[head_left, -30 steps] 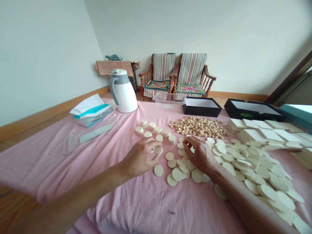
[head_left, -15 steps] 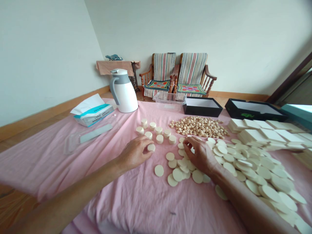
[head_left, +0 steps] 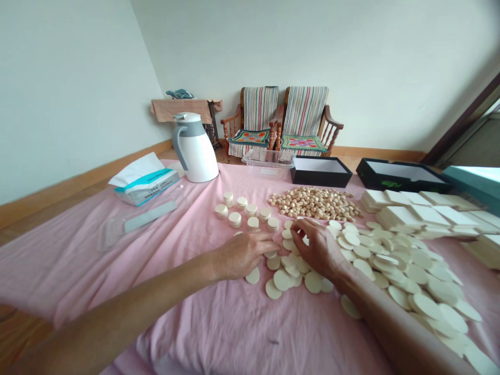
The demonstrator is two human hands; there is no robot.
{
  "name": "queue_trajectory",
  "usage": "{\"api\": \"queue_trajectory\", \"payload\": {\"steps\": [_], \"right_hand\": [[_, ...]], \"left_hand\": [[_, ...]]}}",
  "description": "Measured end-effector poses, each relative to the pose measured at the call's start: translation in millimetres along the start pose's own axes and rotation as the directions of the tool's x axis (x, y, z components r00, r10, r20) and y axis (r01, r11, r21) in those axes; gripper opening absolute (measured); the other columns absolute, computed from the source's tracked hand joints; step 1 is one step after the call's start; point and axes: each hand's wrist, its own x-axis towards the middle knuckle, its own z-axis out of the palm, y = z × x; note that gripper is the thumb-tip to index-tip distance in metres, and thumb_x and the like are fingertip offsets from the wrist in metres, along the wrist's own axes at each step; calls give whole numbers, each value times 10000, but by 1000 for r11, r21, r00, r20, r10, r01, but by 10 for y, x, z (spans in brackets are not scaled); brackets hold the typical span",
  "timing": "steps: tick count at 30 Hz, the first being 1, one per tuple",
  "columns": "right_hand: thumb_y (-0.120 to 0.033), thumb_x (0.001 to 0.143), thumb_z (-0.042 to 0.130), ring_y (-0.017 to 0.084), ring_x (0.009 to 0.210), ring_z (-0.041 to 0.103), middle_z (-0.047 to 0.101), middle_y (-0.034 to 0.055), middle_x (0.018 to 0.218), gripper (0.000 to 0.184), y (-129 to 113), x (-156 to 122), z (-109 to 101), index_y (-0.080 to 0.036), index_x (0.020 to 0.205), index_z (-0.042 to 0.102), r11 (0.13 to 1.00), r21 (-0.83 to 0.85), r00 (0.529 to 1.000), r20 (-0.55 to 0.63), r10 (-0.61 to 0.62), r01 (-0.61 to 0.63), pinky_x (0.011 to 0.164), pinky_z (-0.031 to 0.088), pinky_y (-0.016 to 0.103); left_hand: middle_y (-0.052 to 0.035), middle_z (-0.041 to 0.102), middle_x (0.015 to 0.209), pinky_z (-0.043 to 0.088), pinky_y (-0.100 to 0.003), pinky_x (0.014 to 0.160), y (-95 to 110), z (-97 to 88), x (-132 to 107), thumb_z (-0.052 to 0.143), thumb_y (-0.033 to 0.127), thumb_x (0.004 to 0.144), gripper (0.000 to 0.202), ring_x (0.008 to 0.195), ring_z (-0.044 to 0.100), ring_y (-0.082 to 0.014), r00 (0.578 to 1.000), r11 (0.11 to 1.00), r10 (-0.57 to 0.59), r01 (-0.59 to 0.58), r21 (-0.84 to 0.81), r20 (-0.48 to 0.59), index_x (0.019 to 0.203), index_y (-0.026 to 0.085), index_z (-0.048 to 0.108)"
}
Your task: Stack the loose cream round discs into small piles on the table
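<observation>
My left hand point(head_left: 244, 255) is stretched palm-down to the right, its fingertips over a pale round wooden disc point(head_left: 270, 254) at the left edge of the loose ones. Its thumb is mostly hidden, and I see nothing held. My right hand point(head_left: 317, 244) is over the loose discs point(head_left: 282, 279), thumb and forefinger curled into a pinch; whatever is between the tips cannot be made out. Several short stacks of discs point(head_left: 235, 219) stand upright beyond my left hand. Part of one more disc shows just behind that hand's knuckles.
A heap of small wooden pieces point(head_left: 316, 202) lies beyond my right hand. To the right are a large disc pile point(head_left: 425, 297) and stacked square tiles point(head_left: 398, 216). Black boxes point(head_left: 321, 180), a clear tub point(head_left: 267, 169), a white jug point(head_left: 201, 156) and a tissue pack point(head_left: 146, 185) stand farther back.
My left hand has left the disc it was at beside the stacks and moved right to the loose discs. The right hand has barely moved. The view has shifted slightly.
</observation>
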Motion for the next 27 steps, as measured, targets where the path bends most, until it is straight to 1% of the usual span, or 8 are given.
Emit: {"api": "queue_trajectory", "payload": {"steps": [3, 6, 9, 11, 14, 17, 20, 27], "right_hand": [[-173, 852, 439, 138, 631, 508, 553, 13, 692, 116, 7, 5, 3, -196, 754, 496, 1000, -3, 1000, -2, -10, 10, 625, 375, 250], [-172, 848, 443, 139, 629, 507, 555, 13, 691, 113, 17, 9, 5, -198, 750, 493, 1000, -6, 1000, -2, -15, 15, 619, 369, 250], [-172, 845, 446, 140, 629, 506, 555, 11, 688, 117, 19, 10, 3, -200, 742, 493, 1000, -6, 1000, 7, -7, 7, 614, 364, 250], [-173, 843, 450, 140, 630, 504, 555, 9, 690, 117, 19, 10, 4, -201, 738, 493, 1000, -2, 1000, 10, -1, 1, 610, 360, 250], [-173, 840, 453, 140, 628, 501, 560, 10, 695, 112, 23, 12, 14, -202, 742, 498, 1000, 6, 1000, 4, -3, 3, 608, 358, 251], [-174, 842, 449, 142, 633, 505, 557, 11, 686, 121, 25, 13, 24, -202, 736, 498, 1000, 3, 1000, 3, -11, 11, 612, 358, 253], [-175, 843, 449, 143, 636, 508, 552, 10, 686, 131, 20, 10, 21, -201, 722, 489, 1000, -4, 1000, 11, -9, 9, 616, 359, 255], [-170, 845, 446, 141, 630, 508, 554, 9, 685, 129, 15, 11, 0, -201, 727, 489, 1000, -8, 1000, 12, -15, 15, 616, 361, 257]], "left_hand": [[-50, 638, 1026, 480, -268, 828, -14, 15, 10, 462, 84, 856, 341, 940, 602, -176, 1000, 1000, 1, -2, 5, 9, 1102, 240, 641], [-63, 628, 993, 479, -263, 801, -15, -7, -10, 502, 112, 842, 301, 896, 602, -174, 1000, 1000, -13, 14, 19, -24, 1091, 209, 641], [-65, 607, 994, 472, -284, 822, -40, -98, -75, 544, 128, 801, 344, 913, 586, -181, 987, 996, -67, 75, 51, -146, 1128, 199, 622], [-60, 601, 1002, 459, -295, 851, -82, -180, -147, 549, 120, 783, 354, 939, 575, -181, 959, 987, -125, 145, 63, -254, 1120, 197, 621], [-42, 603, 987, 466, -260, 737, -168, -271, -278, 591, 166, 776, 276, 794, 574, -141, 907, 962, -248, 273, 25, -340, 1048, 197, 629], [-13, 598, 866, 440, -239, 663, -246, -282, -386, 647, 258, 770, 166, 717, 556, -128, 877, 932, -334, 361, 17, -345, 919, 187, 633], [-3, 590, 829, 420, -232, 656, -283, -247, -427, 665, 310, 768, 170, 728, 559, -135, 869, 917, -363, 397, 36, -337, 877, 187, 625], [-9, 602, 789, 399, -222, 635, -274, -204, -367, 612, 256, 800, 98, 706, 557, -138, 908, 930, -324, 357, 85, -264, 856, 178, 634]]}}
